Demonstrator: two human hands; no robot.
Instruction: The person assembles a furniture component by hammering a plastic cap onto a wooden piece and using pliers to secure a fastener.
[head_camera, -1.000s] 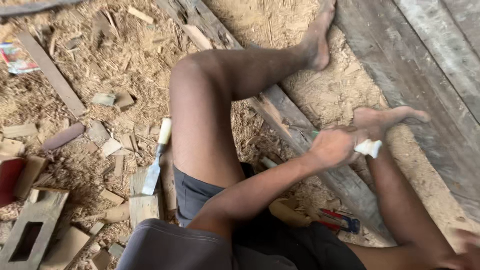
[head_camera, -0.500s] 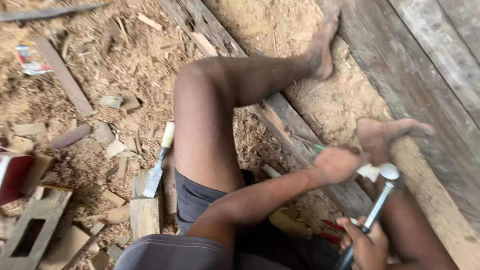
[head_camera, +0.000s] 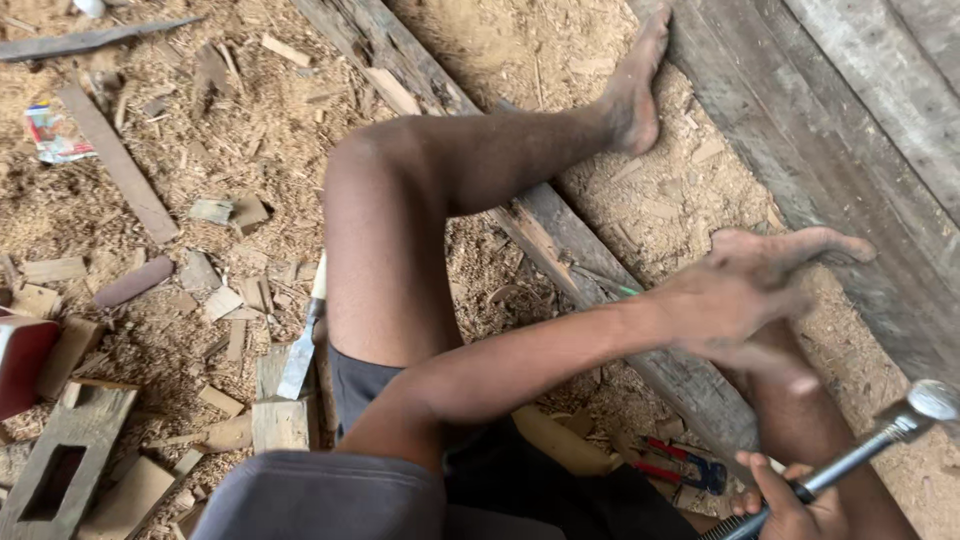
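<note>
Sawdust floor (head_camera: 150, 130), wood chips and offcuts all over; person seated on it, bare legs out front.

R hand (head_camera: 800, 505), bottom edge of view: fingers wrapped tight round grip of a metal hammer (head_camera: 880, 435). Shaft runs up and to the right from the fingers; round steel head at top, raised clear of the wood.

L hand (head_camera: 735, 300): up and left of the R fingers, arm reaching across the body. Fingers curled down, narrow, resting by the foot (head_camera: 800, 245). What they pinch, if anything, is prob. hidden under the palm; cannot tell. Thin green-tipped stick (head_camera: 610, 285) pokes out just left of the L fingers, lying on a long weathered beam (head_camera: 560, 240).

Beam passes diag. under both hands and under the raised knee. Red-handled pliers (head_camera: 680, 470) on the floor just left of the R fingers, below the L hand.

Further left, past the thigh: chisel w/ pale handle (head_camera: 303, 340), blade on a small wood block (head_camera: 280, 420). Far left: mortised block (head_camera: 60, 470).
</note>
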